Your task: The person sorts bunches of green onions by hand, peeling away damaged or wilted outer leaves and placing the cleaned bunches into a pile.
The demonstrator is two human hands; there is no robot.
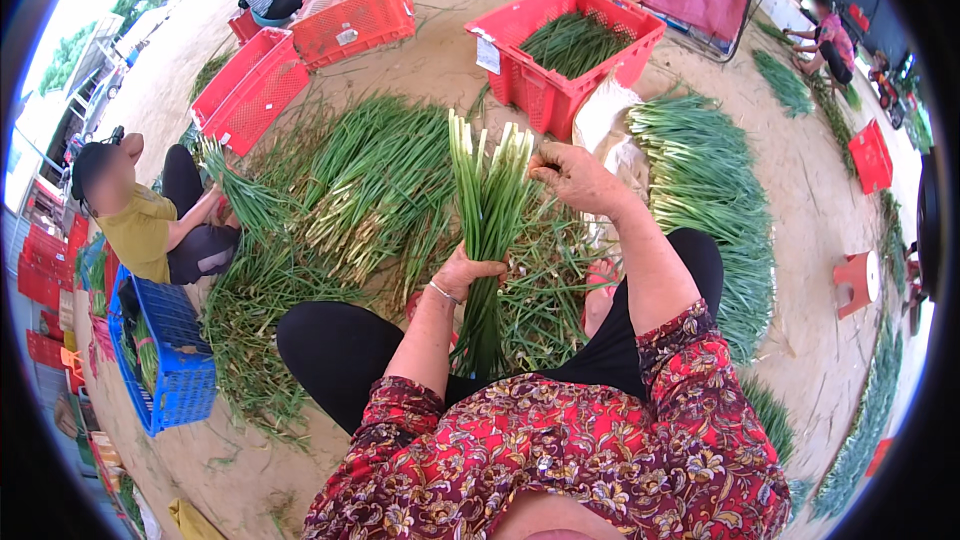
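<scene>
"Between the knees of the black trousers (335, 350), holding what?"

"A bunch of long green stalks (488, 205), pale ends (515, 145) farthest from the lap, leafy ends down close to it."

"Gripped how?"

"With the left hand (463, 273) alone: wrapped round below the middle, thumb across the near face, other fingers mostly hidden. Closed snugly, judging by the narrow waist there and the loose fan above."

"And the right hand (580, 178)?"

"Raised just beside the pale ends, on their right. Fingers curled in, thumb and forefinger close together. Touching the outermost stalk or just short of it, fully closed or not, pinching something or nothing: can't tell at this size."

"Long axis of the bunch?"

"Running almost straight away from the lap. Upright or tipped forward, hard to judge from overhead. From the right hand, lying to the left; from the left hand, reaching both ways, with more showing toward the pale ends."

"Nearer to those ends?"

"Right, clearly. Left, nearer the leaves."

"And round about?"

"To the left, a loose heap of stalks (375, 180); past the right forearm, a neater bank of greens (700, 190); underneath, scattered leaves (545, 290); farther off, a red crate (535, 105) with more greens inside."
</scene>
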